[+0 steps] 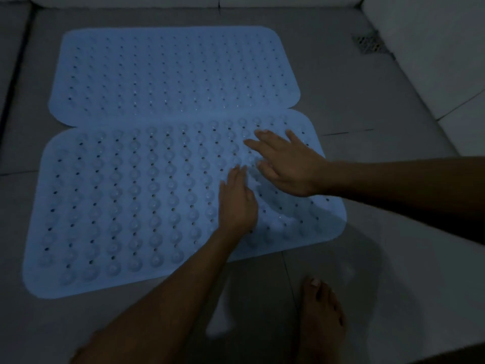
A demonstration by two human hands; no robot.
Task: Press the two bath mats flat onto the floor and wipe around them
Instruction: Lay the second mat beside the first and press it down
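Two light blue bath mats lie side by side on the grey tiled floor in dim light. The far mat [173, 74] lies flat, with small holes across it. The near mat [118, 206] shows rows of round suction cups and its far edge overlaps the far mat's near edge. My left hand [237, 203] rests palm down on the near mat's right half, fingers together. My right hand [286, 164] lies flat just beyond it, fingers spread, near the mat's far right corner. Neither hand holds anything.
A bare foot [321, 319] stands on the floor tile just in front of the near mat. A floor drain grate [368, 43] sits at the far right by the white wall [433, 48]. A raised ledge runs along the left and back.
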